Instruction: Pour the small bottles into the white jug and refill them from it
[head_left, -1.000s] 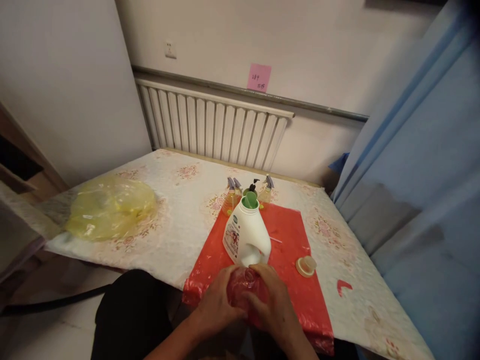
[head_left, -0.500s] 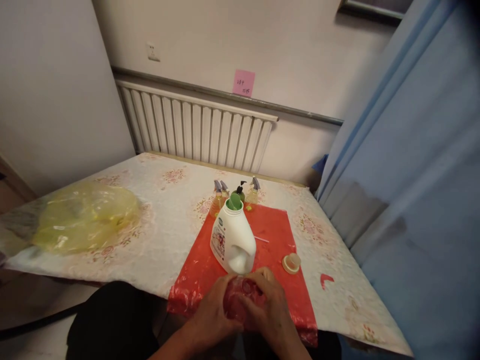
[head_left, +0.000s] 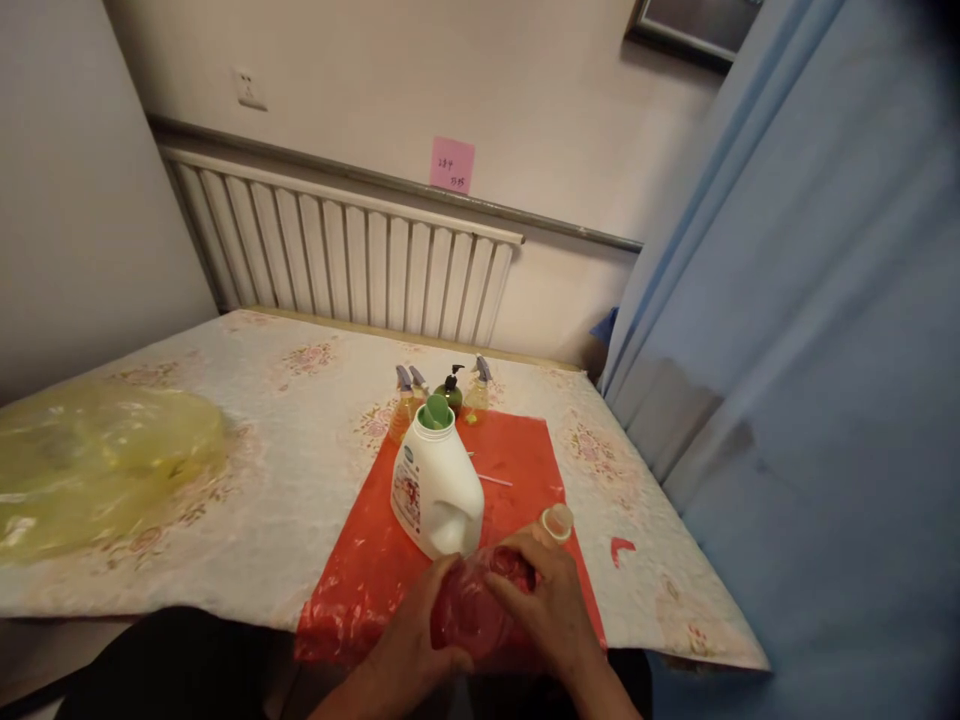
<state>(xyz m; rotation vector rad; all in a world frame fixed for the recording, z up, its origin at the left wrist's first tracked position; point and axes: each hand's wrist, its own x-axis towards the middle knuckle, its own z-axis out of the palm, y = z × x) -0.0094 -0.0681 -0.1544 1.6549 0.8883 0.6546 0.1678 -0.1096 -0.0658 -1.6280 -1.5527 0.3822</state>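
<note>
Holds a see-through bottle between left hand and right hand, with fingers curled round it, equally near both. Is on the near side of the white jug, by the red sheet. Can't tell the tilt of its long side.

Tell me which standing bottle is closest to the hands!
The big white bottle, just beyond the left hand and right hand. The spray bottles and green pump bottle stand farther back.

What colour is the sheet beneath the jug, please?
The sheet is red; the head view shows it.
</note>
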